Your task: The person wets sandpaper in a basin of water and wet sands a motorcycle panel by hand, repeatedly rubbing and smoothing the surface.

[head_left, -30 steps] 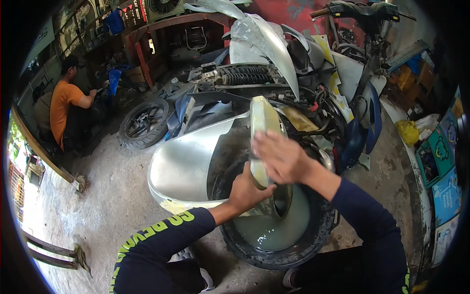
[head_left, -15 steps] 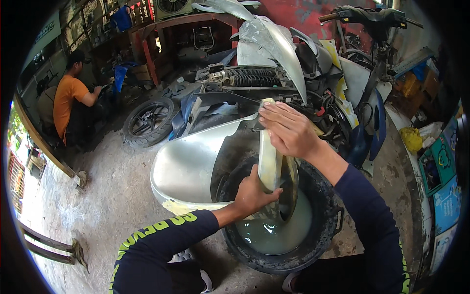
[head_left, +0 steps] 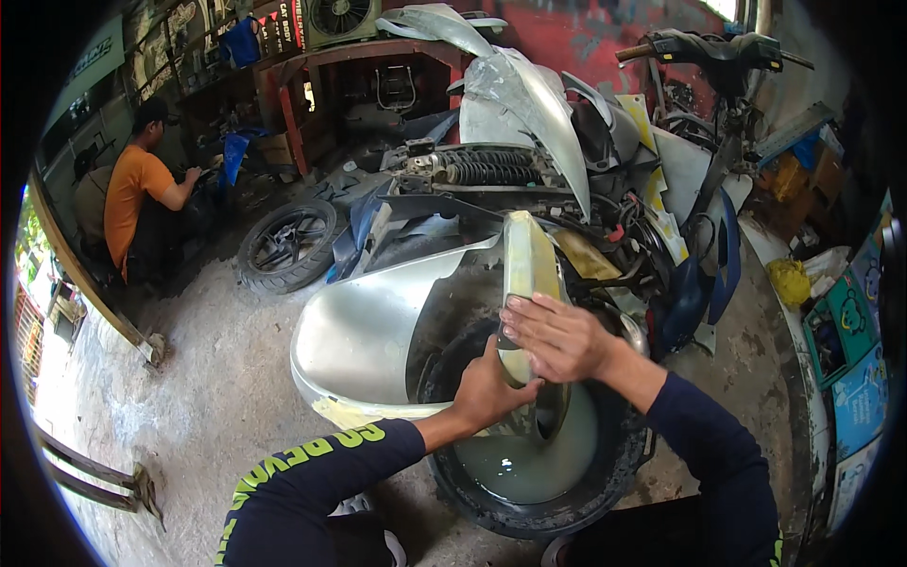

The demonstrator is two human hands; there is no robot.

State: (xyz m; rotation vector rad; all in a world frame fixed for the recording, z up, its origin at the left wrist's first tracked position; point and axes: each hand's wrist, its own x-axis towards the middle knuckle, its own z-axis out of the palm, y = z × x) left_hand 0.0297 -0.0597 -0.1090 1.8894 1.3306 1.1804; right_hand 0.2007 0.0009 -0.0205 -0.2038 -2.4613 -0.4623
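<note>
One silver-yellow panel (head_left: 531, 255) under right fingers (head_left: 540, 326), gripped by left hand (head_left: 484, 389).

Daylight is strongest at the left edge, where the opening (head_left: 30, 317) burns out nearly white and a blue fringe follows the lens rim. A small window (head_left: 726, 8) glares at the top right. The floor (head_left: 189, 378) is pale on the left and duller toward the right; the back left sinks into shadow, its detail murky. A soft sheen covers the silver panel (head_left: 354, 321), and white glints dot the water (head_left: 524, 463). Fisheye distortion bends the post (head_left: 121, 324), and the corners are black.
</note>
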